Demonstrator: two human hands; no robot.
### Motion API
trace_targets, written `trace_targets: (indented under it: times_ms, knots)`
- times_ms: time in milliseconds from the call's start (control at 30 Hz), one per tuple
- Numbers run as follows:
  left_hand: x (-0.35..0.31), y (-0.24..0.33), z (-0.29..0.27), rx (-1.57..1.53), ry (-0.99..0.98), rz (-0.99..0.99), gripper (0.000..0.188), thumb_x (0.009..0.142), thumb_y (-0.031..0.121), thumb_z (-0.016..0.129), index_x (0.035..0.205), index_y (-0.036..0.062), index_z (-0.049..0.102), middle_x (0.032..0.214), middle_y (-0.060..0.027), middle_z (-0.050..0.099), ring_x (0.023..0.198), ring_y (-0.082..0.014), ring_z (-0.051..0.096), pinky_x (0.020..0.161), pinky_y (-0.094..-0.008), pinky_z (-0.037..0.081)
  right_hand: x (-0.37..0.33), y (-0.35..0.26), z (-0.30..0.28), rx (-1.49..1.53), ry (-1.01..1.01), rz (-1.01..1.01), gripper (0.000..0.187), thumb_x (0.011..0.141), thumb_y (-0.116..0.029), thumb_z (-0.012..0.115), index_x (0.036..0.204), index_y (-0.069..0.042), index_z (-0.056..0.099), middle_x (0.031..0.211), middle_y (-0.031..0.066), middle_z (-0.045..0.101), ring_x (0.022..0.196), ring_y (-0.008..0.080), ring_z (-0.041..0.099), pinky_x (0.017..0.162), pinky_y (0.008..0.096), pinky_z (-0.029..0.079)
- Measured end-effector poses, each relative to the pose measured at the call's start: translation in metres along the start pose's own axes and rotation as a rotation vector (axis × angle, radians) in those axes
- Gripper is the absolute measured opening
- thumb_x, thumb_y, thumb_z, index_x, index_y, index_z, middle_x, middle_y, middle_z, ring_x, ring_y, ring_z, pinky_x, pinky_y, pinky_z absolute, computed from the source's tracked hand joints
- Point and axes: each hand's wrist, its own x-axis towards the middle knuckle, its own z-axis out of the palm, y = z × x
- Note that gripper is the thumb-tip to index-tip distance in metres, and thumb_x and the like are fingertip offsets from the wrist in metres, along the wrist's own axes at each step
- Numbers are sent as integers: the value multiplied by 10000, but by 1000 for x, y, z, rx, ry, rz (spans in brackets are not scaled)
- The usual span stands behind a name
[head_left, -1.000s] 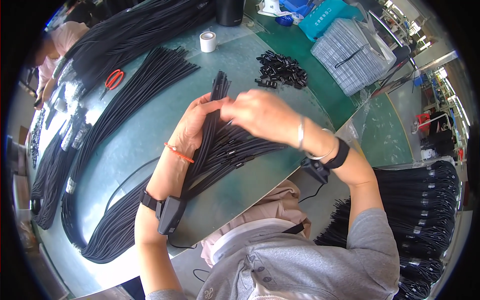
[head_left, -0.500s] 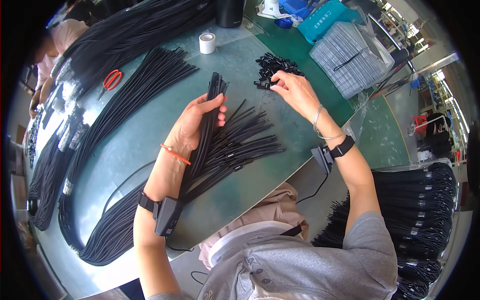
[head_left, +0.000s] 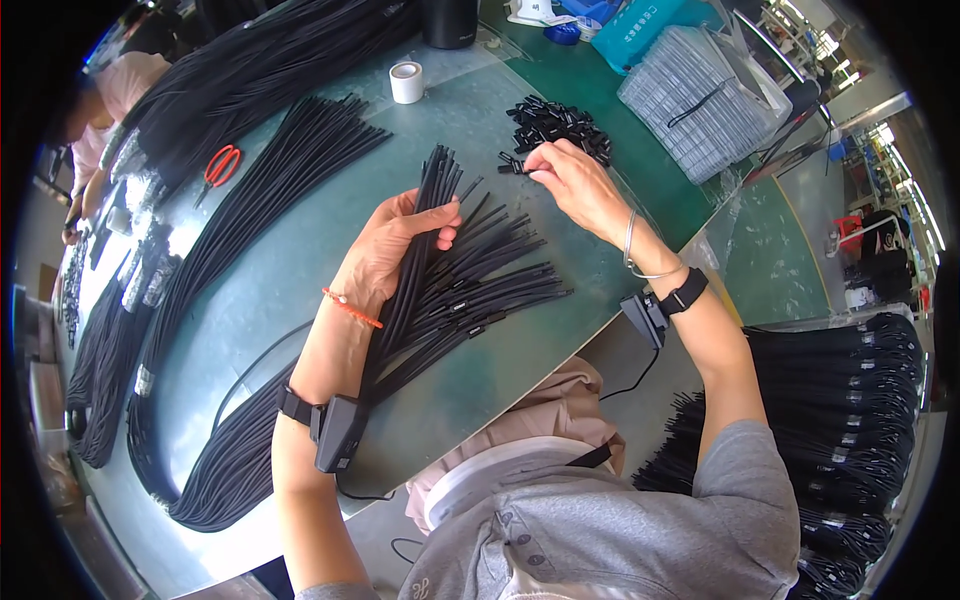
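My left hand (head_left: 388, 238) is closed round a bundle of thin black cables (head_left: 436, 178), the thumb across the front and the cut ends sticking up above it. More loose cable ends (head_left: 500, 285) fan out to the right below that hand, some with short black sleeves on them. My right hand (head_left: 578, 188) has its thumb and fingers pinched together at the near edge of a pile of short black sleeves (head_left: 560, 130). A few loose sleeves (head_left: 511, 163) lie beside its fingertips. Whatever is in the pinch is too small and hidden to make out.
Orange-handled scissors (head_left: 220, 166), a white tape roll (head_left: 406, 83) and a long cable bundle (head_left: 270, 190) lie on the green table. A dark cylinder (head_left: 449, 22) and stacked clear trays (head_left: 685, 105) stand farther back. Many cables (head_left: 830, 430) lie at lower right. Another person (head_left: 125, 95) is at far left.
My right fingertips have shifted slightly left along the near edge of the sleeve pile. The cable ends in my left hand have spread a little. The whole view has moved slightly.
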Motion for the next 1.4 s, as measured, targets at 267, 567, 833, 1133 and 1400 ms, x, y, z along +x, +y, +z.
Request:
trace_targets:
  times_ms: [267, 567, 833, 1133, 1400]
  knots:
    - [0, -3, -4, -2, -13, 24, 176, 850, 81, 695, 998, 6, 638, 826, -46, 650, 669, -82, 594, 623, -193, 493, 26, -53, -8, 648, -238, 156, 123, 893, -77, 632, 1008, -34, 622, 911, 21, 626, 825, 65, 586, 692, 252, 485]
    - [-9, 2, 4, -201, 67, 61, 149, 860, 81, 665, 979, 3, 618, 872, -48, 636, 723, -109, 604, 705, -220, 511, 16, -100, 14, -187, -106, -410, 60, 856, -123, 653, 886, -72, 641, 797, 56, 648, 757, 213, 635, 673, 321, 503]
    - [-7, 1, -1, -228, 112, 69, 195, 878, 108, 656, 1019, -8, 589, 877, -58, 618, 770, -125, 616, 777, -257, 530, 21, -62, 10, -12, 45, -249, 123, 844, -129, 656, 922, -48, 605, 792, 118, 628, 768, 303, 625, 693, 376, 506]
    - [-2, -1, 2, -172, 41, -21, 129, 880, 72, 663, 973, 12, 596, 818, -44, 611, 694, -107, 610, 671, -231, 541, 14, -5, 8, -187, 107, -218, 184, 834, -45, 630, 1017, -52, 628, 856, 165, 623, 779, 338, 623, 704, 409, 506]
    - [-3, -3, 3, -142, 26, 5, 107, 859, 56, 689, 933, 30, 616, 791, -35, 620, 667, -98, 605, 611, -212, 524, 26, -36, -1, 1059, -157, 372, 208, 887, -125, 663, 1066, -23, 636, 952, 50, 660, 869, 142, 641, 746, 285, 516]
